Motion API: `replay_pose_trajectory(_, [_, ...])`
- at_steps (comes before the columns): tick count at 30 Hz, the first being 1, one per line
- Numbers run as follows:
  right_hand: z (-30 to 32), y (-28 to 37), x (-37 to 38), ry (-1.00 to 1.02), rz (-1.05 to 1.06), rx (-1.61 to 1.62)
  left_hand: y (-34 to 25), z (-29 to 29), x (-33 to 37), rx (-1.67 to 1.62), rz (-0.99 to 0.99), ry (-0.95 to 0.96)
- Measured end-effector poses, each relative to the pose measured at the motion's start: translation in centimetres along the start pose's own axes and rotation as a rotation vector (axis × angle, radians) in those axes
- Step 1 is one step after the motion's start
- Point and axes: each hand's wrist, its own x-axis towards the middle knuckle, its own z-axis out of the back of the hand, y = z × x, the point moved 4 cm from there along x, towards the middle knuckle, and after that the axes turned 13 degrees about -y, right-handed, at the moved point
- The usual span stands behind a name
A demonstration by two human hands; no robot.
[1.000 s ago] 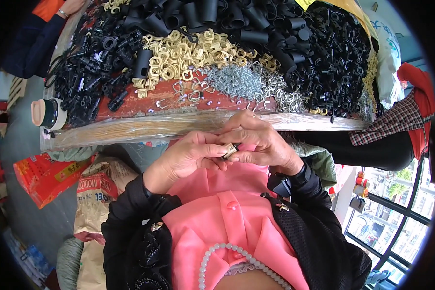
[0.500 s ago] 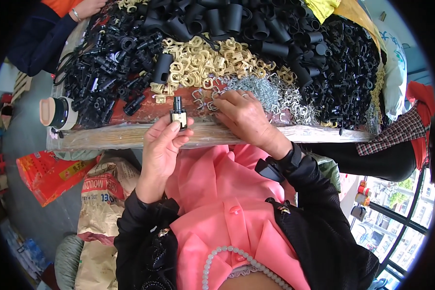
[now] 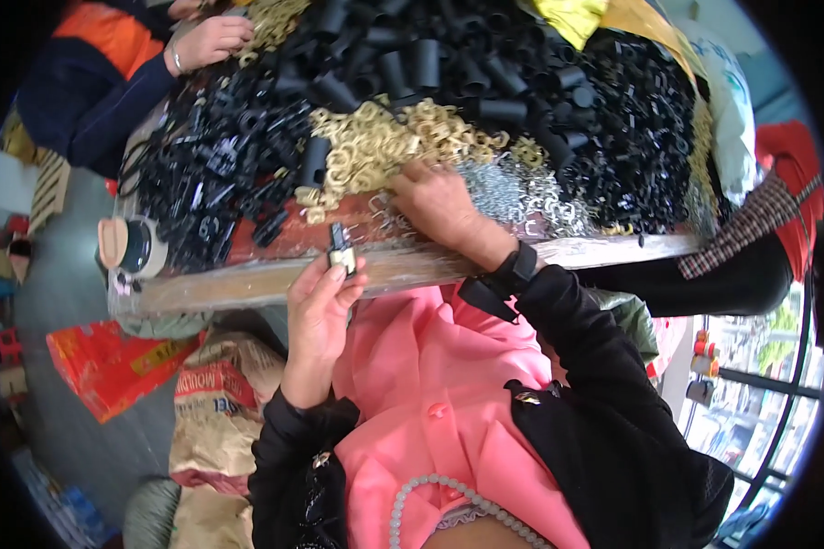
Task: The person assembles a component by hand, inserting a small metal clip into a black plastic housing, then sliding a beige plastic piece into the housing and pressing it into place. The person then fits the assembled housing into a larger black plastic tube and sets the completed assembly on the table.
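Observation:
Between the thumb and fingers of my left hand (image 3: 319, 306) is a small black plastic fitting (image 3: 340, 242) with a cream piece on it, held upright just in front of the table edge. My right hand (image 3: 438, 206) is bent down at the near edge of the heap of cream plastic rings (image 3: 362, 146). Its fingers are curled together, and whatever is under their tips is hidden. Beside that hand, to the right, lie silver metal clips (image 3: 542, 203) and a mound of small grey metal pieces (image 3: 493, 194).
Black tubes (image 3: 426, 64) heap up at the back; small black parts (image 3: 220, 160) lie left and right. A round container (image 3: 145, 247) stands at the table's left corner. Another person's hand (image 3: 212, 44) works at the far left. Sacks (image 3: 215, 412) stand below the wooden edge (image 3: 192, 295).
My right hand has shifted left and away from me, from the metal clips to the cream rings. My left hand has lowered slightly with the black fitting. The other person's hand reaches further in.

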Motion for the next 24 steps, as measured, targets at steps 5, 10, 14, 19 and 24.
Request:
replay_pose_trajectory(5, [4.6, -2.5, -2.1, -0.204, -0.109, 0.092, 0.1, 0.7, -0.2, 0.019, -0.01, -0.007])
replay_pose_trajectory(10, [10.4, -8.5, -9.7, -0.264, -0.337, -0.281, 1.2, -1.1, 0.2, 0.065, 0.033, 0.033])
replay_pose_trajectory(14, [9.8, -10.9, -11.9, -0.174, -0.434, -0.224, 3.1, -3.2, 0.5, 0.107, 0.094, 0.081])
replay_pose_trajectory(19, [9.3, -11.7, -12.5, -0.172, -0.472, -0.188, 4.3, -4.5, 0.5, 0.162, 0.129, 0.099])
replay_pose_trajectory(24, [10.6, -12.2, -12.9, -0.257, -0.532, -0.066, 4.5, -4.8, 1.0, 0.195, 0.137, 0.077])
